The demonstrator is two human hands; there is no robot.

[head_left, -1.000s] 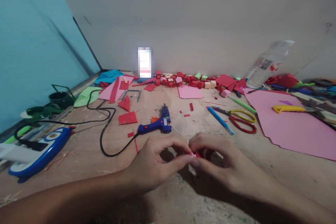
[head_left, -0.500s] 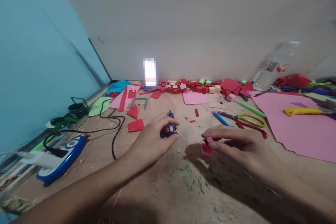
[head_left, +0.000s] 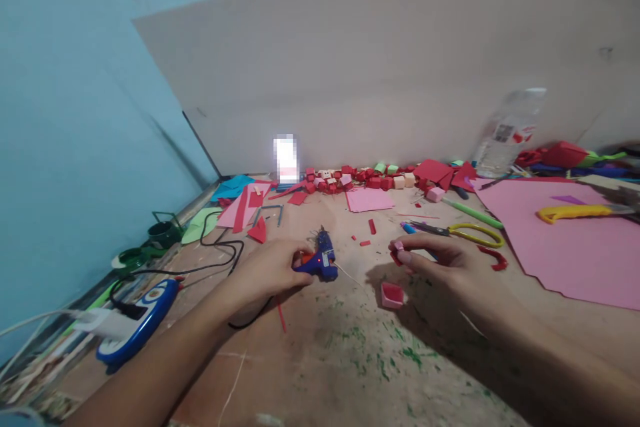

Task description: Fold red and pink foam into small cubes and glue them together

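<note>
A blue glue gun [head_left: 325, 260] with a small red light is held in my left hand [head_left: 270, 270], fingers closed round its handle end. Its nozzle points away from me, and a white glue stick sticks out of its near end. Between thumb and fingertips, my right hand [head_left: 445, 260] pinches a small pink-and-red folded paper piece [head_left: 399, 247], partly hidden by the fingers. Just below that hand, a small open pink paper box [head_left: 393, 295] with a red inside rests on the table. Small red paper scraps [head_left: 373, 226] lie beyond the glue gun.
Scissors [head_left: 475, 233] and a yellow cutter knife [head_left: 575, 212] lie to the right, the knife on pink sheets [head_left: 565, 260]. A plastic bottle [head_left: 507, 133] leans at the back. Small paper cubes [head_left: 375, 181] line the wall near a lit phone [head_left: 286, 160]. A blue-white power strip [head_left: 143, 320] sits left.
My left hand has brought the glue gun into fuller view, gripping it by the handle. My right hand has lifted the small paper piece away from the pink box. The camera view has tilted.
</note>
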